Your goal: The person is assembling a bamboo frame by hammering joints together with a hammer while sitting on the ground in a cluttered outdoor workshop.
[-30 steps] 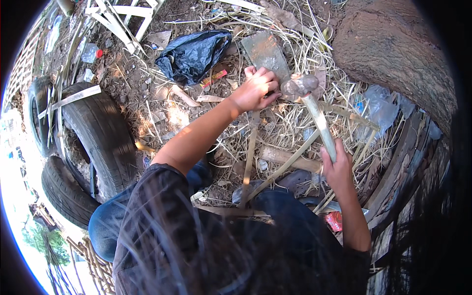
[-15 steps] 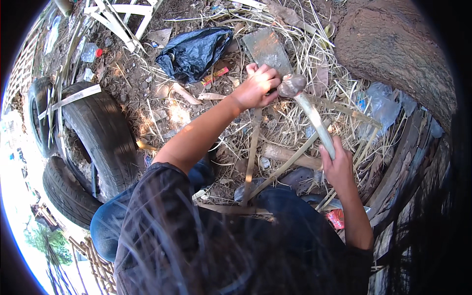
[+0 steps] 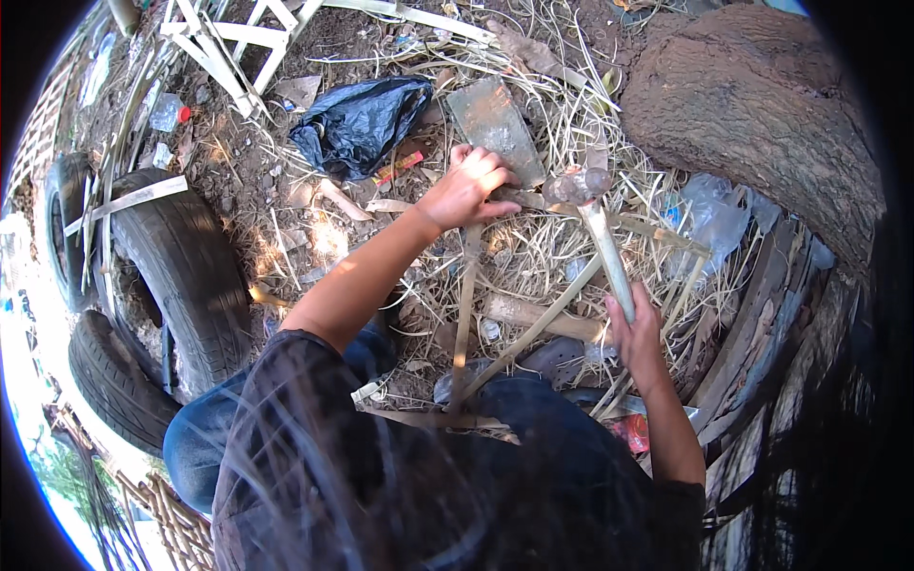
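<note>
My right hand (image 3: 638, 333) is closed round the pale handle of a hammer (image 3: 609, 262). Its rusty metal head hangs over the straw, a little right of my left hand. My left hand (image 3: 469, 188) grips the far left corner of a frame of flat bamboo strips (image 3: 538, 333), its fingers curled and the thumb pointing right. The exact hold is hidden beneath the fingers. Just beyond that hand lies a flat grey stone slab (image 3: 495, 124). From the corner, one strip runs right under the hammer and another comes down toward my knees.
A black plastic bag (image 3: 362, 124) lies left of the slab. Old tyres (image 3: 186, 276) are stacked at the left, and a thick tree trunk (image 3: 752, 114) bulges in at the right. Beside the trunk is a clear plastic bag (image 3: 714, 214). More joined pale strips (image 3: 248, 38) lie at the far left.
The hammer head has moved off my left hand, to the right and slightly nearer. My left thumb now sticks out to the right. The whole view has shifted slightly.
</note>
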Available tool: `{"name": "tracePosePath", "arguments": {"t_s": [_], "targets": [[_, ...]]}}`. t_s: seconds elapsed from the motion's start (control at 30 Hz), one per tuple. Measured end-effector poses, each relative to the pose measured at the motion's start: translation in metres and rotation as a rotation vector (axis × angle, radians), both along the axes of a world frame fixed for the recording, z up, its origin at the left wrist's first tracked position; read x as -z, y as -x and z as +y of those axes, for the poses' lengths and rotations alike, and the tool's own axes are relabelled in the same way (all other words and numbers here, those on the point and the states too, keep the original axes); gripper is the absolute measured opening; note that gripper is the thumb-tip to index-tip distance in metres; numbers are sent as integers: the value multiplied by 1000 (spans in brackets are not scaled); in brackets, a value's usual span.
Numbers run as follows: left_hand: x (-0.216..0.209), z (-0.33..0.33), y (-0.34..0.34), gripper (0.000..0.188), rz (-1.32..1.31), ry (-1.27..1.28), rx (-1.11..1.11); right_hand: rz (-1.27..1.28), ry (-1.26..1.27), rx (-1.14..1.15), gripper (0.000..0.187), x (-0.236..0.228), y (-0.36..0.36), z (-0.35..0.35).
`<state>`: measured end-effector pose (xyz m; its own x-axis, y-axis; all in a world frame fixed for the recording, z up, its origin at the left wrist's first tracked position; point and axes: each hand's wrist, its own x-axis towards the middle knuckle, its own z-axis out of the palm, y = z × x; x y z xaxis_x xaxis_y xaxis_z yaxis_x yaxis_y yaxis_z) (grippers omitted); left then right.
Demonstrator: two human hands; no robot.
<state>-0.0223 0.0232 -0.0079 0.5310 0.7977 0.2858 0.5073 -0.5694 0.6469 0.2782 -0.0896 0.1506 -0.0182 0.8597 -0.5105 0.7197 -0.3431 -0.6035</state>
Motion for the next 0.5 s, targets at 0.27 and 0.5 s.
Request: {"name": "tracePosePath", "arguments": {"t_s": [0.27, 0.5], "targets": [[-13, 4, 11, 37, 119, 22, 1, 2, -35, -62, 21, 2, 9, 6], [-12, -3, 3, 38, 30, 69, -73, -2, -71, -97, 22, 3, 15, 13]]}}
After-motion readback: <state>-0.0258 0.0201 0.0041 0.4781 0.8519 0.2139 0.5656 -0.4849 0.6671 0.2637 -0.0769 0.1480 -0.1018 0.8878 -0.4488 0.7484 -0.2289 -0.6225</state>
